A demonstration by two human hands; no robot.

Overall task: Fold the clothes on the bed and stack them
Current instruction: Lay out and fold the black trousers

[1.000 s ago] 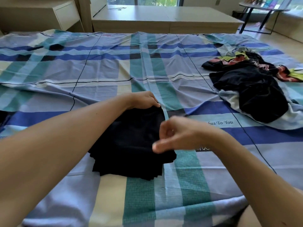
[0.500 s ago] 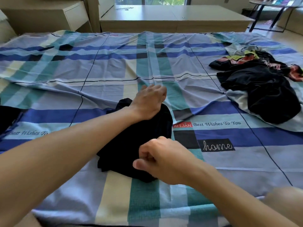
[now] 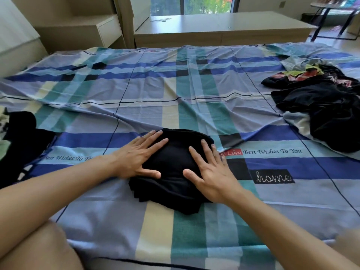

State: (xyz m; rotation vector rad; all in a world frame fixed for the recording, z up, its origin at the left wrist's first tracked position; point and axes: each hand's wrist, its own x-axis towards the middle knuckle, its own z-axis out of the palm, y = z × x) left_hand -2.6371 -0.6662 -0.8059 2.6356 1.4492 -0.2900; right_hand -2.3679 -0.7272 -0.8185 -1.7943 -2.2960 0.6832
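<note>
A folded black garment lies in a compact bundle on the plaid bedsheet, near the front edge. My left hand rests flat on its left side, fingers spread. My right hand lies flat on its right side, fingers apart too. Neither hand grips the cloth. A loose heap of unfolded clothes, mostly black with some yellow and red, sits at the right of the bed.
More dark clothing lies at the bed's left edge. Beyond the bed stand a low wooden platform and a drawer unit. A small table stands at the far right. My knees show at the bottom corners.
Both hands have opened and come down flat on the black bundle. The right hand was a raised loose fist before. The garment is more compactly folded, and the view has shifted.
</note>
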